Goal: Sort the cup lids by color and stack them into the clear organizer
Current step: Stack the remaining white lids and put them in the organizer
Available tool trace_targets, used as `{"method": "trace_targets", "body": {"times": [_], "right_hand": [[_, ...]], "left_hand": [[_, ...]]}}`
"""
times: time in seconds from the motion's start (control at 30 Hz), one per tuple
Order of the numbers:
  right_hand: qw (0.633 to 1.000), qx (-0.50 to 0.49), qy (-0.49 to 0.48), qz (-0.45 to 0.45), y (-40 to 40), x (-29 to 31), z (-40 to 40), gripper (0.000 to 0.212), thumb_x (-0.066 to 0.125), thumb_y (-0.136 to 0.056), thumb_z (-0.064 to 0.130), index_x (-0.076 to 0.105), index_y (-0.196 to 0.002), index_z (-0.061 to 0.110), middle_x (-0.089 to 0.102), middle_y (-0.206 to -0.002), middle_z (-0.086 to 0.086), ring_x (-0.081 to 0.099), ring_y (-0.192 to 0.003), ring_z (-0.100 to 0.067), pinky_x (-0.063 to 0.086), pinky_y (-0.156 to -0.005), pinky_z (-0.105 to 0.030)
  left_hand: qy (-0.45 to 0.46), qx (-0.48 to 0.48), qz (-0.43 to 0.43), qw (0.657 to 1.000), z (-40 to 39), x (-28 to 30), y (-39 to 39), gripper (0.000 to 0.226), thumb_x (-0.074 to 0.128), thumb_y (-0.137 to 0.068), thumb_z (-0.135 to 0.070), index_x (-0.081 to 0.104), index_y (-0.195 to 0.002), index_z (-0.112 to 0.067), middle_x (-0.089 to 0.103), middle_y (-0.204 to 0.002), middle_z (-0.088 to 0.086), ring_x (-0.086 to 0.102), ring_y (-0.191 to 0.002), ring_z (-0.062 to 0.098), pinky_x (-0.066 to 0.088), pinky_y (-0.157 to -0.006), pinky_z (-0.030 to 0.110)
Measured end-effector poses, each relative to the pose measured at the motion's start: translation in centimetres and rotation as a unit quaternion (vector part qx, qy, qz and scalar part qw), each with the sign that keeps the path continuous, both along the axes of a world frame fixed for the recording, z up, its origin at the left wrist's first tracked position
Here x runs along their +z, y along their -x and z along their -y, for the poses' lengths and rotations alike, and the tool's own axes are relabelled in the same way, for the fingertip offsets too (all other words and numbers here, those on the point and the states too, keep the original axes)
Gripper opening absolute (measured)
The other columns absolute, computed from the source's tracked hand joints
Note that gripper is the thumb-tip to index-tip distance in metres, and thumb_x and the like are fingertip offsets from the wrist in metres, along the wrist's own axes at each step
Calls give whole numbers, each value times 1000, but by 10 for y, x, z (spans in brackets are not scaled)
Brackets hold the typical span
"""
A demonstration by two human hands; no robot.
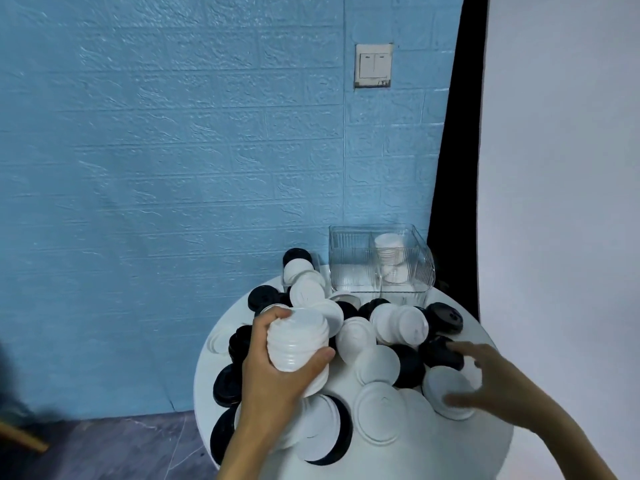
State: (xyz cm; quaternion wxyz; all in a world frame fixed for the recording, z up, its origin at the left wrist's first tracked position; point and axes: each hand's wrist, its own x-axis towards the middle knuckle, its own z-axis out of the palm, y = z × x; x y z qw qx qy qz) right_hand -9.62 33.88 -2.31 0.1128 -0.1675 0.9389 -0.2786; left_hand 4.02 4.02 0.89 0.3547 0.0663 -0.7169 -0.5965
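Note:
Black and white cup lids lie heaped on a round white table [433,455]. My left hand [273,372] grips a stack of white lids [298,337], fingers and thumb curled round it above the pile. My right hand [485,382] reaches over a white lid [450,382] at the table's right, thumb under its near rim and fingers spread above its far side; it is blurred. The clear organizer [353,261] stands at the table's far edge, with a short stack of white lids [391,254] in its right compartment. Its left compartment looks bare.
A blue brick-pattern wall stands behind the table, with a light switch [374,65] up high. A black strip and a white backdrop [561,168] fill the right side. Dark floor [121,445] shows at lower left, with a wooden leg [20,438] at the edge.

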Motion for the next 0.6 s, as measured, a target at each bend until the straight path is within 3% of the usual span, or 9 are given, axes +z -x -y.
{"method": "trace_targets", "body": {"times": [0.07, 0.2, 0.33, 0.4, 0.5, 0.6], "right_hand": [[998, 18, -55, 16, 1, -15, -3, 108, 87, -50, 62, 37, -144, 48, 42, -141, 13, 43, -126, -14, 40, -108, -35], [999, 36, -39, -11, 7, -27, 2, 103, 87, -46, 66, 44, -139, 48, 44, -131, 17, 46, -120, -10, 42, -102, -28], [999, 17, -14, -38, 10, -23, -1, 98, 86, -48, 67, 52, -136, 42, 50, -121, 21, 55, -105, -4, 48, -92, -26], [996, -13, 58, -63, 8, -9, -3, 96, 92, -52, 58, 53, -137, 38, 54, -121, 17, 59, -99, -4, 50, -83, -25], [963, -5, 265, -47, -9, 27, 19, 84, 94, -55, 42, 59, -131, 38, 64, -120, 10, 65, -97, -5, 55, -73, -21], [924, 86, 371, 18, -31, 60, 60, 74, 83, -53, 47, 65, -124, 45, 70, -114, 10, 67, -106, -12, 56, -85, -28]], "left_hand": [[0, -14, -4, 1000, -4, 0, 2, 71, 90, -46, -38, 57, -109, -28, 62, -106, -30, 59, -95, -7, 44, -77, 3], [-6, -54, -6, 999, -15, -2, 4, 68, 89, -50, -20, 56, -109, -17, 63, -99, -31, 60, -89, -12, 45, -74, 3], [-16, -60, -18, 998, -18, -4, 3, 75, 87, -45, -40, 57, -111, -20, 64, -103, -28, 61, -92, -5, 47, -73, 5], [-20, -57, -16, 998, -17, -6, 2, 74, 86, -45, -41, 57, -111, -22, 63, -102, -28, 61, -91, -4, 48, -73, 6], [-18, -51, -5, 999, -17, -11, 2, 68, 85, -46, -41, 58, -108, -34, 63, -104, -24, 62, -90, 2, 49, -74, 12], [-26, -41, -2, 999, -17, -14, 3, 63, 84, -49, -43, 59, -106, -40, 65, -104, -17, 64, -90, 13, 51, -75, 22]]}}
